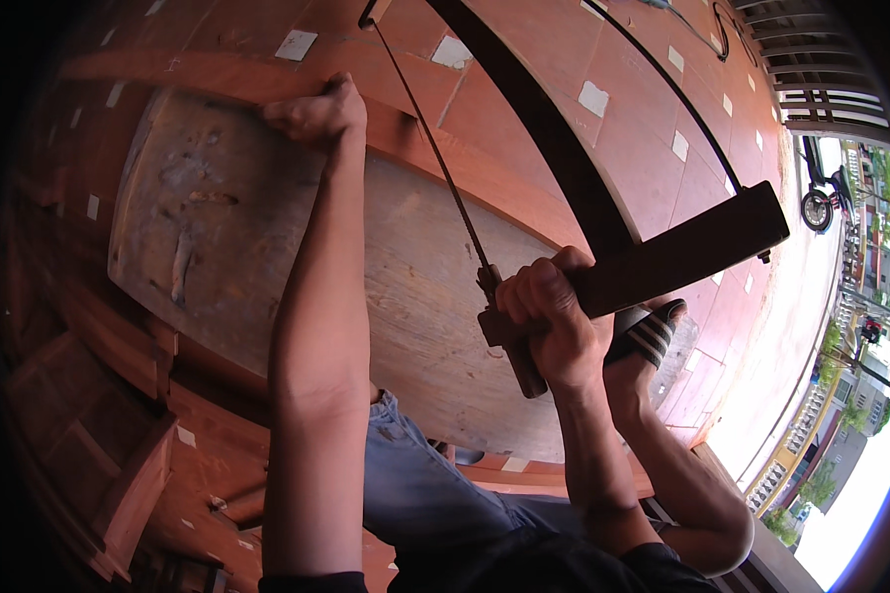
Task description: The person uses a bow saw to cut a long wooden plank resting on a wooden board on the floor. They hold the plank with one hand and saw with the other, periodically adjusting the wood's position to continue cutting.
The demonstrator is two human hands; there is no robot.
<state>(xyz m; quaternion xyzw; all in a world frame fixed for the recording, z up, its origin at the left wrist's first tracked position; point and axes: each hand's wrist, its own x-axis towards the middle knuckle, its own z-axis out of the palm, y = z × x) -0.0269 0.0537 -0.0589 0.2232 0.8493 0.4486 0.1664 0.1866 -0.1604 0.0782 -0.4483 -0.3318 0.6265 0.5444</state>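
My right hand [559, 311] is wrapped around the dark wooden end piece of a frame saw [687, 242]. The saw's thin blade slants up from beside that fist to the top of the view, across a long reddish wooden plank [430, 148]. A thick middle beam and a thin rod run along the saw's other side. Farther left, my left hand [318, 111] is closed on the plank, its fingers bent over the wood and partly hidden. This plank lies along the far edge of a worn wooden bench [415, 287].
My foot in a dark striped sandal [651, 334] rests at the bench's right end. Reddish wooden furniture pieces [99, 435] stand at lower left. Red floor tiles [633, 128] with small white squares stretch beyond the bench. A slatted wooden piece [811, 69] and a motorbike [821, 203] are at right.
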